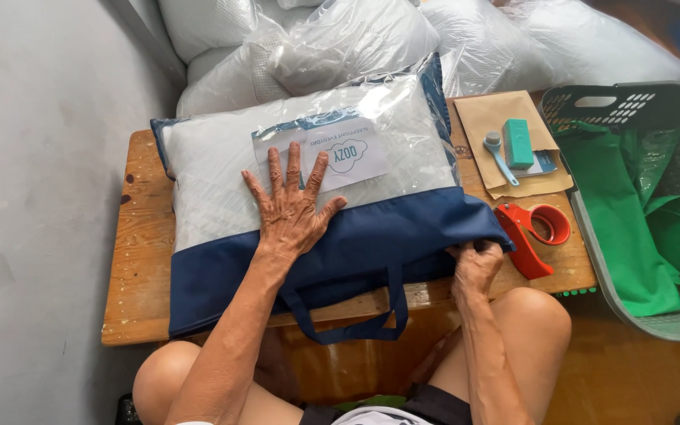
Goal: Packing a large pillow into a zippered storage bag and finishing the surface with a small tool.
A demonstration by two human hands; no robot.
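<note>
The bagged pillow (316, 205) lies on the desk (139, 260), under the left hand (293, 208), fingers spread flat. The right hand (475, 264) has its fingers clamped on the bag's near corner. A hard tug could knock the red tape dispenser (533, 232) just beyond them.

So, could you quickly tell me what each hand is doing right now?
Left hand: open, flat on the pillow bag.
Right hand: closed, gripping the bag's right edge.

light: bright, even daylight | shadows: soft | glare: on clear plastic (387, 102) | focus: sharp
</note>
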